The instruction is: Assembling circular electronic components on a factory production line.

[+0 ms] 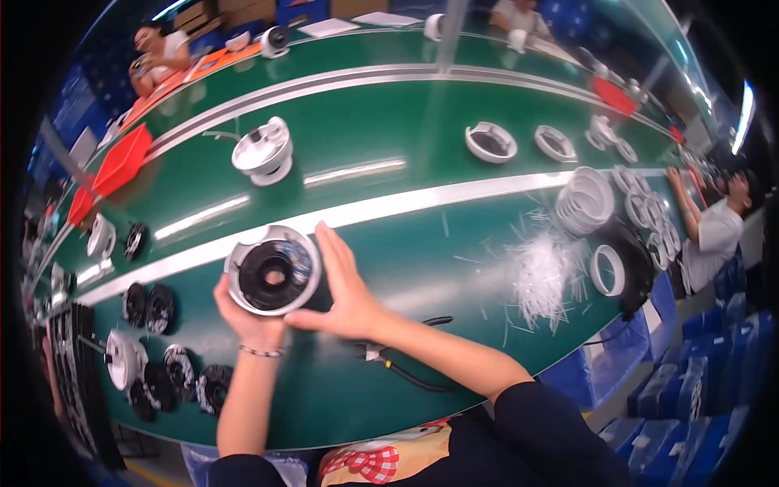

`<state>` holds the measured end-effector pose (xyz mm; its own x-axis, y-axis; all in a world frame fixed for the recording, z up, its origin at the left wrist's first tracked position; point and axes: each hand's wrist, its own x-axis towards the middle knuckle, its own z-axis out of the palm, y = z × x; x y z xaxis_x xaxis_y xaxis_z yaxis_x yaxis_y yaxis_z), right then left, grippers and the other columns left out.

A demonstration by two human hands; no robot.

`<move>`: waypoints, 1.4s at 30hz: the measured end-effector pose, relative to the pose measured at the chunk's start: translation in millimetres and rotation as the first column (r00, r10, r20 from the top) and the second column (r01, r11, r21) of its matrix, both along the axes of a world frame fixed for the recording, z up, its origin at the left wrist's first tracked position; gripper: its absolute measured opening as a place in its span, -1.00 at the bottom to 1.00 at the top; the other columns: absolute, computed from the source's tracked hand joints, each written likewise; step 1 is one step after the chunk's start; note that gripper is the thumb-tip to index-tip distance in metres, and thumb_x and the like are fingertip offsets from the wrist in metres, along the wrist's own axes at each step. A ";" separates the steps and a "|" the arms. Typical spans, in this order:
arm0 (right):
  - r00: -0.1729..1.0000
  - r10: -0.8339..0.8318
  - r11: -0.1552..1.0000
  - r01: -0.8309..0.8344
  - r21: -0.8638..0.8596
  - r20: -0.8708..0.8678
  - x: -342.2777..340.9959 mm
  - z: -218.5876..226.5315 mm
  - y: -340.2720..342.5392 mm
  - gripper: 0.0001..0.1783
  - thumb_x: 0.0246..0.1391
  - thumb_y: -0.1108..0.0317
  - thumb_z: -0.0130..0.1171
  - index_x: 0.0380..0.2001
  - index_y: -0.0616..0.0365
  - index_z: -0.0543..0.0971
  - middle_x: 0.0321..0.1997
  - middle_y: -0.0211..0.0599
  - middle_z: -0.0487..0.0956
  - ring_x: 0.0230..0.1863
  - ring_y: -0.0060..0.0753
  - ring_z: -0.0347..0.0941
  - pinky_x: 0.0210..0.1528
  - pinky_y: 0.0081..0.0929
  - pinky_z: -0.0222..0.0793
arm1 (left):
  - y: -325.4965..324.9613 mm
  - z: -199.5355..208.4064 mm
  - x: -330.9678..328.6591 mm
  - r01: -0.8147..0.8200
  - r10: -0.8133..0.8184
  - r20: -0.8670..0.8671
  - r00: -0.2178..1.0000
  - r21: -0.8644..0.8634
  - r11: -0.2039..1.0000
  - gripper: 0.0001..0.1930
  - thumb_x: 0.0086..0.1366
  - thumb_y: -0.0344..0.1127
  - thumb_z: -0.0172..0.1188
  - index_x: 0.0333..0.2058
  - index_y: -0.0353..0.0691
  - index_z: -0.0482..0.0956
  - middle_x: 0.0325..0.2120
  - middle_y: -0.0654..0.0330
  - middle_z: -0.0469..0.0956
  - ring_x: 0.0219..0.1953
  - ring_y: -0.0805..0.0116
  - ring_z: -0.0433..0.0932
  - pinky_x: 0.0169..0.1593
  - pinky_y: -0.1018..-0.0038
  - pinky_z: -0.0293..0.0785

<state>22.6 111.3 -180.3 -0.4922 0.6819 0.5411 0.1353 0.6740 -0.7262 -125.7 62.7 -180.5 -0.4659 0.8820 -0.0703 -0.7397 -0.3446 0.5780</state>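
A white round camera housing (232, 280) with a black ring-shaped part (261, 264) inside it is held above the near bench. My left hand (247, 321) supports its lower left side, with the fingers mostly hidden beneath. My right hand (347, 284) cups the right side, its thumb at the lower rim and its fingers stretched up along the edge. Through the ring's central hole a bit of skin shows. Bluish wires or parts lie at the ring's upper right. Below my right forearm, cutting pliers (398, 369) with black and yellow handles rest on the bench.
Black ring parts (161, 308) and a white housing (126, 359) lie at left. White cable ties (545, 272) are heaped at right beside stacked white rings (586, 199). Across a white strip, the green belt (365, 122) carries a white unit (264, 152). Other people sit around.
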 end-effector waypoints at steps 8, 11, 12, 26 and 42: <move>0.533 -0.844 0.518 0.785 -0.340 -0.054 184.5 8.5 241.8 -0.27 -0.16 0.04 0.12 -0.07 0.45 0.21 -0.10 0.13 0.34 -0.08 0.02 0.33 -0.06 -0.22 0.25 | 53.7 -22.8 -143.2 -0.165 0.160 -0.050 0.986 -0.129 0.978 -0.59 0.12 -0.16 -0.20 -0.14 -0.30 0.36 -0.16 0.09 0.43 -0.11 0.21 0.41 0.01 0.29 0.32; 0.220 -0.937 0.078 0.890 -0.449 0.272 225.4 -9.5 298.2 -0.29 -0.11 0.00 0.03 -0.07 0.42 0.20 -0.23 0.09 0.43 -0.28 -0.01 0.45 -0.33 -0.23 0.44 | 86.9 -47.8 -168.1 -0.202 0.191 -0.098 0.977 -0.122 0.972 -0.58 0.12 -0.16 -0.23 -0.16 -0.32 0.35 -0.20 0.09 0.44 -0.14 0.24 0.43 -0.03 0.32 0.37; 0.333 -0.887 0.069 0.780 -0.622 0.319 208.8 0.7 285.5 -0.32 -0.07 -0.01 0.00 -0.08 0.40 0.21 -0.28 0.07 0.46 -0.40 -0.06 0.49 -0.47 -0.27 0.49 | 86.4 -61.1 -191.2 -0.245 0.232 -0.114 0.966 -0.121 0.962 -0.58 0.12 -0.15 -0.24 -0.15 -0.33 0.34 -0.20 0.09 0.44 -0.14 0.24 0.43 -0.03 0.32 0.36; 0.525 -0.836 0.471 0.543 -0.695 -0.157 223.3 -16.5 293.7 -0.54 -0.05 0.25 0.12 -0.21 0.47 0.38 -0.35 -0.08 0.49 -0.53 -0.32 0.48 -0.53 -0.55 0.48 | 114.8 9.8 -94.9 -0.512 0.467 -0.865 -0.186 0.491 0.705 -0.49 0.11 -0.47 -0.08 0.07 -0.40 0.10 0.09 0.02 0.14 0.14 0.18 0.10 0.17 0.40 -0.03; 0.845 -0.073 0.668 -0.354 -0.655 -0.530 22.7 19.9 89.5 -0.70 0.03 0.35 0.05 -0.16 0.27 0.41 -0.20 -0.31 0.48 -0.25 -0.53 0.43 -0.22 -0.53 0.39 | 122.8 23.3 15.5 -0.073 0.059 -0.512 0.857 -0.008 0.997 -0.49 0.32 -0.04 -0.34 -0.22 -0.45 0.40 -0.32 0.14 0.47 -0.26 0.45 0.38 -0.14 0.56 0.27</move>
<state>45.3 200.8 -160.4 -0.4392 0.8922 0.1053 -0.4161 -0.0981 -0.9040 -110.2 185.5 -157.1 -0.4997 0.8491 0.1712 -0.3134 -0.3615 0.8781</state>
